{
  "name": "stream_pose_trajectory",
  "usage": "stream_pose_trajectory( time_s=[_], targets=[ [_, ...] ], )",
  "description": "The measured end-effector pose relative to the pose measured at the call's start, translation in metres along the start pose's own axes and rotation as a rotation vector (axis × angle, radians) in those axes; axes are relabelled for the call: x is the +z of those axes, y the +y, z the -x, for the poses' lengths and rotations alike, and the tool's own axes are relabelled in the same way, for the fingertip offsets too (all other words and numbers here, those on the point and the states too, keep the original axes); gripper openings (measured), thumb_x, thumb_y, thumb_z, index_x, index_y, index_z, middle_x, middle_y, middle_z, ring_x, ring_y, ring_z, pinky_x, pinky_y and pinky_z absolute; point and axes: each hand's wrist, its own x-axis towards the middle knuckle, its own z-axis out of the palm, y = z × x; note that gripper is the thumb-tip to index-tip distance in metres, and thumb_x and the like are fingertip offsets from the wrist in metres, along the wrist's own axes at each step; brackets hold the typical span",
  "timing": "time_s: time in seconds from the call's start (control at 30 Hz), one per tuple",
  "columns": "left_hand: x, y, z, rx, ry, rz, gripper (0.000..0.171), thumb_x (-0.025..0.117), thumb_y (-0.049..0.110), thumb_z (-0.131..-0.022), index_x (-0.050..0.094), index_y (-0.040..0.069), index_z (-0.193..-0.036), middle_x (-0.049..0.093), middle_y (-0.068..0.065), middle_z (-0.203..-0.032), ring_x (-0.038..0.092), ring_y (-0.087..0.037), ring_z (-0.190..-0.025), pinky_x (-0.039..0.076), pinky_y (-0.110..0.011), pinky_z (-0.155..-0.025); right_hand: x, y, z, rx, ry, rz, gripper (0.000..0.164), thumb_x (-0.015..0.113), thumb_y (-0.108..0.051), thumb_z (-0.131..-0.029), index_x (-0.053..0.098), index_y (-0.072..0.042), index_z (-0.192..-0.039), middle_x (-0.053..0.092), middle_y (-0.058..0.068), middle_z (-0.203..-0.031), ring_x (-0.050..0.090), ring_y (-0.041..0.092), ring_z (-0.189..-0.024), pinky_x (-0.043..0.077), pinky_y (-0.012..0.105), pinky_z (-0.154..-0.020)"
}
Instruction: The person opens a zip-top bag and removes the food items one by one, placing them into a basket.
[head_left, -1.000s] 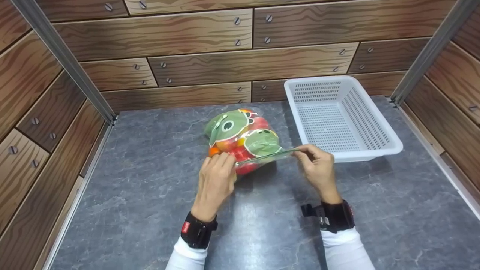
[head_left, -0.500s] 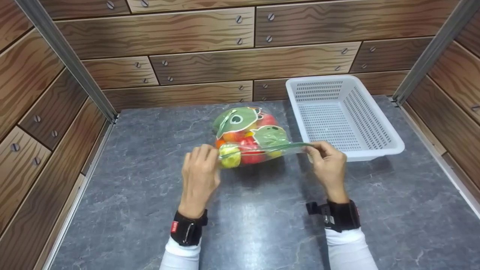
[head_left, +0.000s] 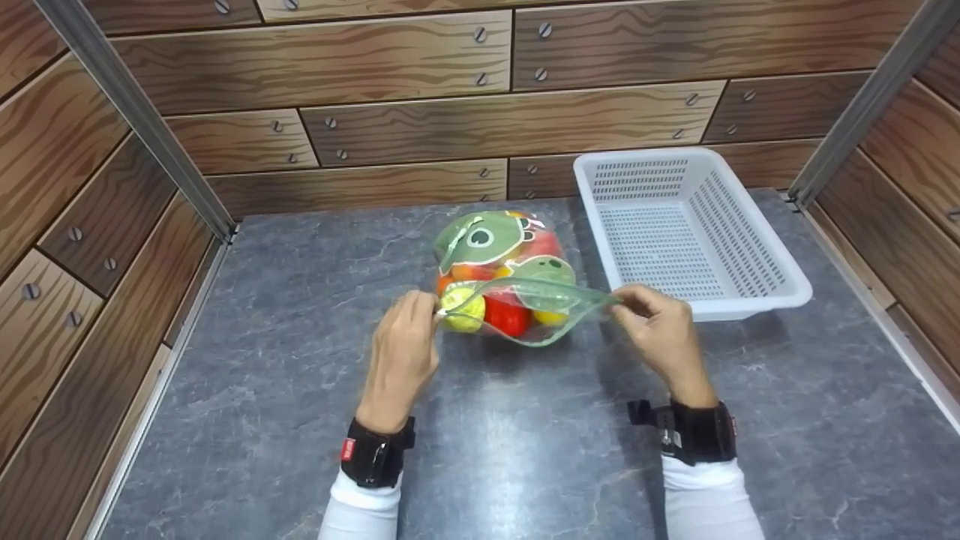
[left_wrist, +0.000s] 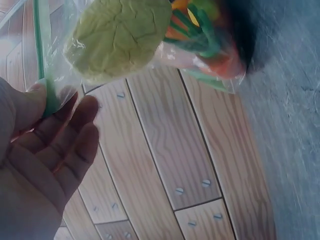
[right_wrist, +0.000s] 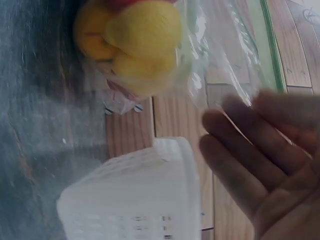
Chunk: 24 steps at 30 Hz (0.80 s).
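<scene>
A clear zip bag (head_left: 480,240) with green cartoon shapes printed on it lies on the tabletop, its mouth spread apart toward the person. My left hand (head_left: 401,352) pinches the left end of the green-edged mouth; thumb and index finger meet there in the left wrist view. At the opposite end, my right hand (head_left: 664,337) pinches the other corner of the mouth. Inside show a pale green, wrinkled round piece (left_wrist: 120,37), a red round piece (head_left: 508,313) and several yellow fruit-like pieces (right_wrist: 145,30). The printed shapes hide part of the contents.
A white perforated plastic basket (head_left: 600,225) stands behind and right of the bag, close to my right hand. Wood-patterned walls (head_left: 405,135) enclose the grey marbled tabletop (head_left: 300,360) at the back and both sides.
The bag and right hand have shifted slightly right, while my left hand moved left. The bag's mouth, earlier a flat line, has parted into a wide gap.
</scene>
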Motion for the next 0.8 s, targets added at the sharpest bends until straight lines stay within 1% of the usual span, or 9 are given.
stream_pose_trajectory(
  time_s=[0.1,0.23,0.27,0.33,0.43,0.5,0.57,0.67,0.8],
  targets=[
    [0.001,0.001,-0.002,0.028,0.018,0.006,0.016,0.069,0.011,-0.094,0.055,0.002,-0.093,0.053,-0.008,-0.086,0.054,-0.024,-0.074,0.05,-0.035,-0.064,0.0,-0.008,0.001,-0.082,-0.12,0.083,0.03,0.081,0.01,-0.078,0.074,0.003,-0.107,0.076,0.015,-0.106,0.073,0.028,-0.098,0.058,0.024,-0.089],
    [0.003,0.004,-0.003,0.067,0.02,0.038,0.015,0.068,0.009,-0.094,0.055,0.002,-0.094,0.054,-0.008,-0.09,0.054,-0.024,-0.077,0.05,-0.034,-0.066,0.011,-0.023,0.003,-0.168,-0.215,0.141,0.045,0.087,0.003,-0.075,0.072,0.003,-0.116,0.073,0.016,-0.113,0.071,0.033,-0.103,0.06,0.044,-0.091],
    [0.003,0.005,-0.003,0.078,0.012,0.049,0.015,0.068,0.009,-0.094,0.055,0.002,-0.094,0.054,-0.008,-0.091,0.054,-0.024,-0.078,0.05,-0.034,-0.067,0.016,-0.025,0.003,-0.188,-0.223,0.159,0.046,0.087,0.002,-0.075,0.071,0.004,-0.118,0.073,0.018,-0.113,0.071,0.034,-0.101,0.061,0.046,-0.088],
    [0.004,0.006,-0.002,0.102,-0.012,0.075,0.015,0.068,0.008,-0.094,0.055,0.003,-0.094,0.054,-0.007,-0.089,0.053,-0.023,-0.077,0.049,-0.033,-0.067,0.029,-0.029,0.005,-0.205,-0.236,0.212,0.05,0.087,0.001,-0.075,0.069,0.005,-0.122,0.071,0.021,-0.115,0.07,0.037,-0.101,0.06,0.049,-0.089],
    [0.005,0.006,0.001,0.115,-0.069,0.107,0.015,0.069,0.008,-0.093,0.054,0.004,-0.094,0.052,-0.005,-0.086,0.052,-0.021,-0.075,0.048,-0.032,-0.065,0.047,-0.028,0.009,-0.19,-0.265,0.305,0.055,0.086,0.001,-0.074,0.066,0.004,-0.125,0.07,0.022,-0.115,0.069,0.04,-0.102,0.059,0.053,-0.089],
    [0.005,0.006,0.003,0.1,-0.122,0.131,0.015,0.069,0.007,-0.093,0.055,0.005,-0.095,0.051,-0.004,-0.085,0.051,-0.021,-0.075,0.048,-0.033,-0.065,0.056,-0.024,0.012,-0.157,-0.279,0.358,0.055,0.088,0.0,-0.073,0.068,0.001,-0.124,0.07,0.021,-0.115,0.069,0.042,-0.102,0.059,0.055,-0.088],
    [0.003,0.005,0.004,0.065,-0.188,0.171,0.014,0.07,0.008,-0.093,0.056,0.006,-0.097,0.053,-0.004,-0.088,0.053,-0.021,-0.078,0.049,-0.033,-0.067,0.063,-0.019,0.015,-0.128,-0.294,0.399,0.056,0.089,-0.002,-0.071,0.069,-0.002,-0.124,0.068,0.018,-0.113,0.069,0.041,-0.098,0.059,0.054,-0.083],
    [0.0,0.003,0.005,-0.005,-0.291,0.25,0.016,0.072,0.009,-0.092,0.059,0.006,-0.102,0.06,-0.004,-0.093,0.059,-0.02,-0.083,0.054,-0.032,-0.072,0.071,-0.011,0.018,-0.104,-0.312,0.452,0.066,0.093,-0.006,-0.068,0.069,-0.005,-0.13,0.064,0.016,-0.115,0.067,0.037,-0.093,0.059,0.052,-0.076],
    [-0.005,0.002,0.006,-0.101,-0.425,0.34,0.026,0.079,0.009,-0.087,0.063,0.007,-0.107,0.068,-0.004,-0.095,0.066,-0.018,-0.085,0.058,-0.031,-0.073,0.079,-0.003,0.022,-0.087,-0.316,0.479,0.077,0.095,-0.013,-0.068,0.064,-0.006,-0.138,0.059,0.016,-0.121,0.063,0.035,-0.097,0.058,0.051,-0.076]
  ],
)
